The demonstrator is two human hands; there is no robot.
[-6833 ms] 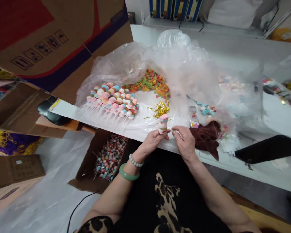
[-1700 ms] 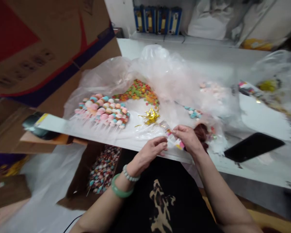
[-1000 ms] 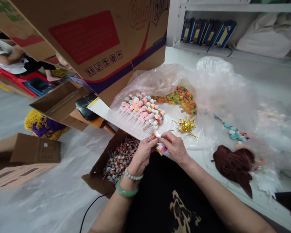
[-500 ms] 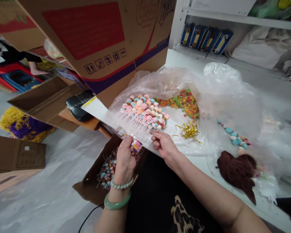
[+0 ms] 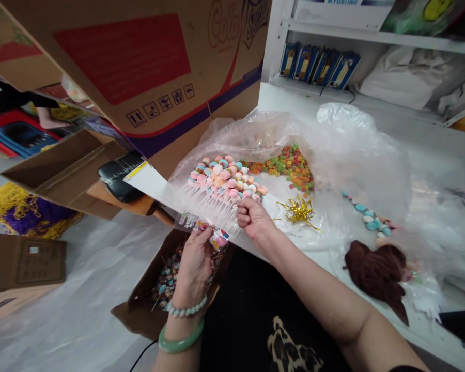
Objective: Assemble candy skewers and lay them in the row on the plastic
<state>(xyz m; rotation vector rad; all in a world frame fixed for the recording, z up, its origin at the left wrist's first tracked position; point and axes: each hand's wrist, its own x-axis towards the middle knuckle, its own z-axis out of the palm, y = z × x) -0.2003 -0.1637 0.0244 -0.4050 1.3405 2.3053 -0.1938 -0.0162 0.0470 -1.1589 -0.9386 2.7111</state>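
Observation:
My left hand (image 5: pixel 196 258) is closed on a clear plastic wrapper (image 5: pixel 219 238) with colourful print, which sticks out past the fingers at the table's front edge. My right hand (image 5: pixel 253 219) has its fingers curled and thumb pressed in, right at the lower edge of a pile of candies on white sticks (image 5: pixel 227 178). Whatever those fingers pinch, if anything, is hidden. The pile is pink, white, blue and orange, its sticks pointing toward me. Behind it lie small ring-shaped candies (image 5: pixel 294 168) in orange and green. Gold twist ties (image 5: pixel 299 211) lie to the right.
A big cardboard box (image 5: pixel 170 124) stands at the table's back left. Below the front edge sits an open carton (image 5: pixel 137 305) of wrapped sweets. Clear plastic sheeting (image 5: pixel 356 155), a brown cloth (image 5: pixel 375 274) and strung candies (image 5: pixel 372 219) lie at right. Shelves hold blue boxes (image 5: pixel 343 70).
My right hand has moved slightly up and left, closer against the candy pile. The left hand has shifted a little down, with its wrapper showing more. The whole view has shifted slightly.

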